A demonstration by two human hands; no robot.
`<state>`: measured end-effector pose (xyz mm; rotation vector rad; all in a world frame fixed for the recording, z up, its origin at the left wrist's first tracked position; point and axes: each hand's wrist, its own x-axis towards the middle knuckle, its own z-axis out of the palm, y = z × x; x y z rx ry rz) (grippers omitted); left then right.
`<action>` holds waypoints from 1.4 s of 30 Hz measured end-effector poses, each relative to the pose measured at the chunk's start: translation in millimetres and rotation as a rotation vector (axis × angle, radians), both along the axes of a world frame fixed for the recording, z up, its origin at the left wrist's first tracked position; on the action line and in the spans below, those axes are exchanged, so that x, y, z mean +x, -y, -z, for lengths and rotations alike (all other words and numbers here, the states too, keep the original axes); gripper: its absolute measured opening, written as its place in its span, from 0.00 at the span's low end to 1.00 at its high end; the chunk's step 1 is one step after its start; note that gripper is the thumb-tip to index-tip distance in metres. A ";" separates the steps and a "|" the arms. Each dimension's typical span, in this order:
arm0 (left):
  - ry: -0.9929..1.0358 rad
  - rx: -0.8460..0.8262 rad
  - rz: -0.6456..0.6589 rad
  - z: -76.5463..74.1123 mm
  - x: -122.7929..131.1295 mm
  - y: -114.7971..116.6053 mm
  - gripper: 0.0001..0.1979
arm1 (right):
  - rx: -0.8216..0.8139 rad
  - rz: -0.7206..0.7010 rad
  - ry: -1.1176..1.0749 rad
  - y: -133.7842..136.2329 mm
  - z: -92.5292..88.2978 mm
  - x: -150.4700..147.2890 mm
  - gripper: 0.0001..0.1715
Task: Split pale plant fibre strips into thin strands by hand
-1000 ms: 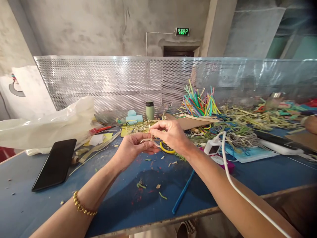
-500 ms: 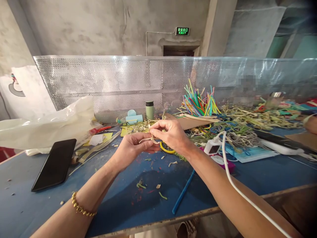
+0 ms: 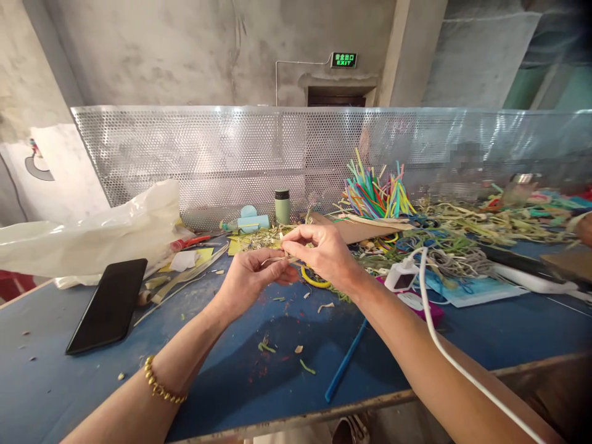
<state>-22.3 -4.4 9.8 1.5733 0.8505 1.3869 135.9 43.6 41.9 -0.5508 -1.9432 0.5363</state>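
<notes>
My left hand (image 3: 254, 277) is closed in a pinch above the middle of the table, a gold bead bracelet (image 3: 157, 385) around its wrist. Between its thumb and fingers runs a thin pale strip (image 3: 271, 259), perhaps plant fibre. Touching fingertips with it, my right hand (image 3: 319, 251) comes in from the right, thumb and forefinger pinched on the same strip, whose short light end sticks up above them. The fingers partly hide where the strip crosses or bends. Just behind and below the hands lies a yellow ring (image 3: 316, 279).
A black phone (image 3: 108, 305) and plastic bag (image 3: 92, 237) lie left. Behind stand a green bottle (image 3: 282, 206) and colourful pipe cleaners (image 3: 382, 191). A white cable (image 3: 428, 308) drapes over my right forearm. Another person's hand (image 3: 583, 228) shows far right.
The view has shifted slightly, moving everything a little to the right. Both hands keep their pinch, and the strip's loose loop below the fingers looks flatter.
</notes>
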 end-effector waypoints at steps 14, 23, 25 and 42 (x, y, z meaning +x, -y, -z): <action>0.170 -0.033 0.055 1.8 -3.2 -3.0 0.16 | -0.100 -0.052 -0.051 -9.4 -5.9 13.3 0.09; 0.012 0.030 -0.044 1.8 0.1 -4.4 0.16 | 0.129 0.107 0.149 -1.6 2.1 3.4 0.08; -0.012 0.037 -0.067 3.8 -0.4 -6.8 0.15 | 0.181 0.164 0.210 1.3 1.4 2.6 0.10; 0.132 0.006 -0.169 1.6 1.2 -4.4 0.10 | 0.371 0.276 0.343 2.9 7.3 -3.7 0.13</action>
